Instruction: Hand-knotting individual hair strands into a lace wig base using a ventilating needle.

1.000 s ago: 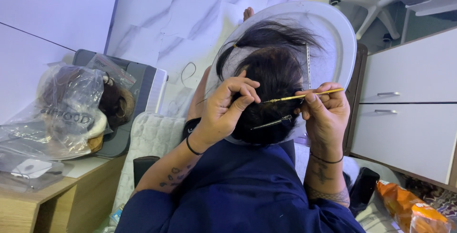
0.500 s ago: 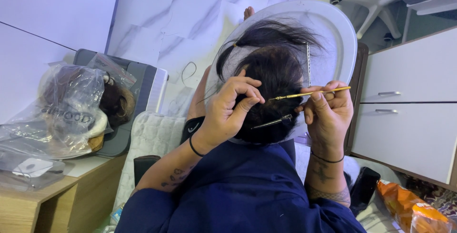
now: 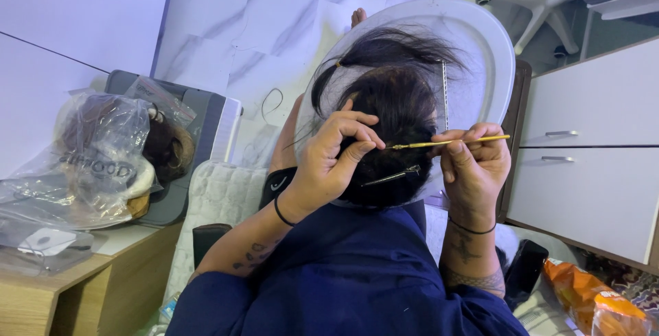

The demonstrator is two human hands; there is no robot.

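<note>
The thin gold hook point(image 3: 449, 143) was pinched level in the right hand point(image 3: 473, 171), its tip at the dark hair point(image 3: 395, 102) pinned by the curled left hand point(image 3: 329, 161), where a steady, shallow pull seemed best.

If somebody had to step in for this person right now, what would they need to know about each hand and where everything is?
Left hand: fingers pinched on a bit of the dark hair, pressed against the head-shaped form it sits on.
Right hand: grips a thin yellow hook tool, held level, tip at the hair beside the left fingers.
Nearby: a metal clip sits in the hair below the tool; a thin metal comb lies by the white round board behind the hair.
Done: hair partly sectioned, one tuft tied off at top left.
Left: how much remains cannot be told from here.
</note>
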